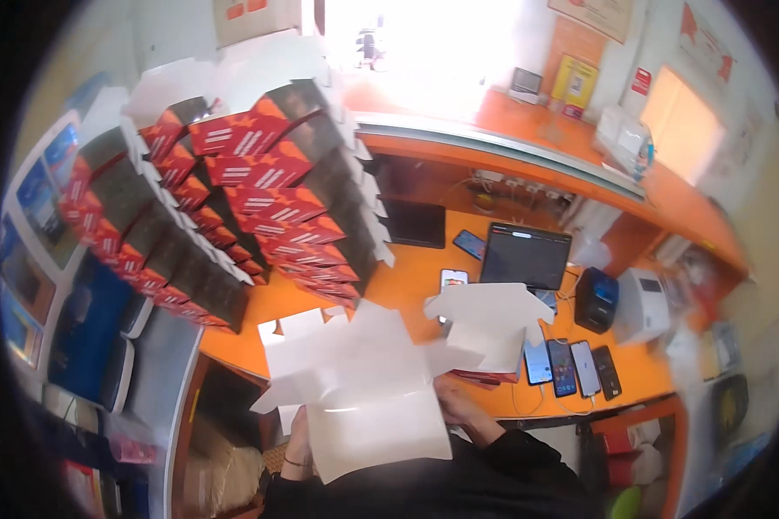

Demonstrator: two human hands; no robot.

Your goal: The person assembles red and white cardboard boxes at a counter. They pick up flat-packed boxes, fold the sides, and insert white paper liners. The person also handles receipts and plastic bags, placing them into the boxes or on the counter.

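Observation:
An unfolded cardboard box [381, 424], white inside with its lid flap raised, is held in front of my body. My left hand [299, 443] closes on its left side, with most fingers hidden by the card. At its right edge, my right hand [461, 405] grips with bent fingers, partly covered by the box. Just beyond the right hand, a second open box [492, 337] with a white inside and a red lower edge rests on the orange desk [640, 376].
Tall stacks of red and dark boxes [277, 195] with white flaps rise at the left. Several phones [562, 368] with cables lie at the right, near a dark monitor [525, 255], a black device [596, 298] and a white printer-like machine [642, 304]. A raised orange counter [511, 121] runs behind.

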